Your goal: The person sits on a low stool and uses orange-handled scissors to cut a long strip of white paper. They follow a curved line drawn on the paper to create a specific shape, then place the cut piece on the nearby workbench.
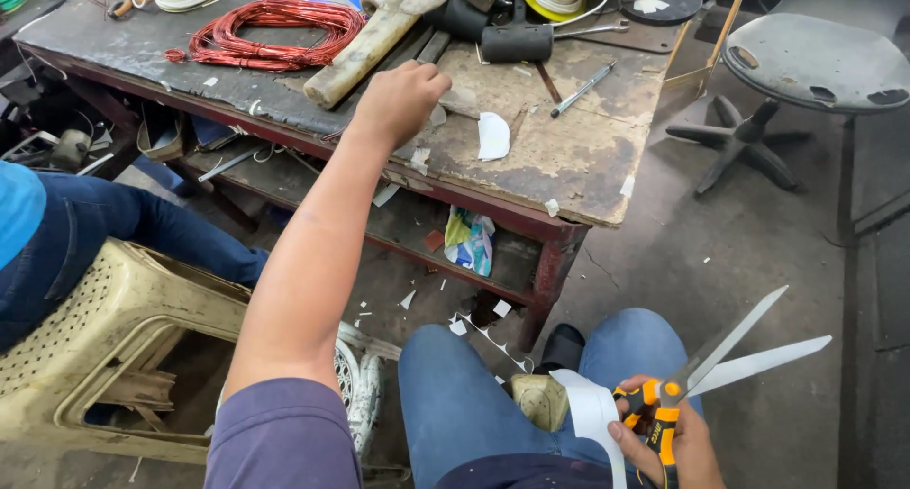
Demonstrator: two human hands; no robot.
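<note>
left hand (pixel 398 100): stretched out over the surface (pixel 578 157), fingers curled down at a small pale scrap (pixel 462 100); whether it actually pinches the scrap, i cannot tell.
right hand (pixel 668 442): low over the lap, closed around the orange and black handles of the scissors (pixel 720 366), with a white strip (pixel 595 418) pinned under the thumb.
scissors: blades apart, pointing up and to the right, away from the body.
white strip: runs from the right hand across the knee and hangs down toward the bottom edge of the view.
white cut piece (pixel 493 135): lies flat on the worn surface, just right of the left hand, not touching it.
wooden handle (pixel 365 53): thick and pale, lying at a slant just beyond the left hand.
red wire coil (pixel 270 34): on the far left part of the surface, well apart from the hand.
black mallet (pixel 512 42): behind the wooden handle, near the back edge.
pen (pixel 580 89): lies at a slant right of the cut piece.
plastic stool (pixel 114 347): yellowed, beside the left arm, with another person's blue-clad leg (pixel 142 228) over it.
floor (pixel 720 252): grey, white paper bits scattered under the surface.
round stool (pixel 815 67): dark, standing at the right, well apart.
</note>
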